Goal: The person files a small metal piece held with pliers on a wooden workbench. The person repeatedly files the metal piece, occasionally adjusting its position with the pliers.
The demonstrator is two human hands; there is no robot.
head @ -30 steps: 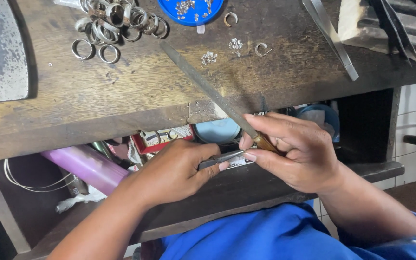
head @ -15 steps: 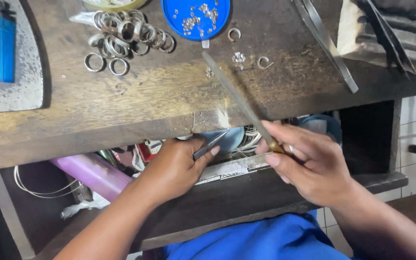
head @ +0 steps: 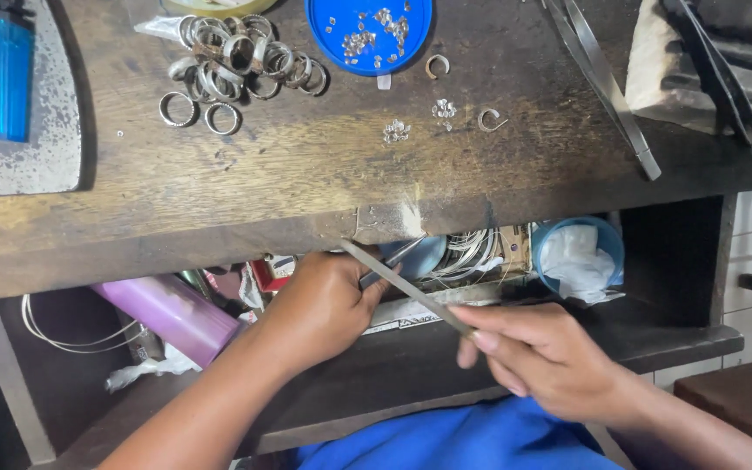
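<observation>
While the right hand (head: pixel 550 357) is pinching a file (head: pixel 402 285), its tip is lying near the bench (head: pixel 306 191) edge. Left hand (head: pixel 328 305) is gripping a small metal piece (head: pixel 391 261) just beside it.

Table (head: pixel 306 183) top: ring pile (head: pixel 237 65) left of dish (head: pixel 367 35); tweezers (head: pixel 607 87) to the right. Shelf (head: pixel 672 335) beneath holds cup (head: pixel 576 248) right, cylinder (head: pixel 171 313) left. Both hands, left (head: pixel 324 305) and right (head: pixel 541 357), before shelf; file (head: pixel 406 287) between them.

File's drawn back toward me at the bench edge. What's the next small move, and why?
Probably a forward push of the file. Its tip sits at the worn notch in the bench edge, where the left hand pinches a small workpiece, too hidden to identify. The right hand holds the handle end low, angled for that stroke.
</observation>
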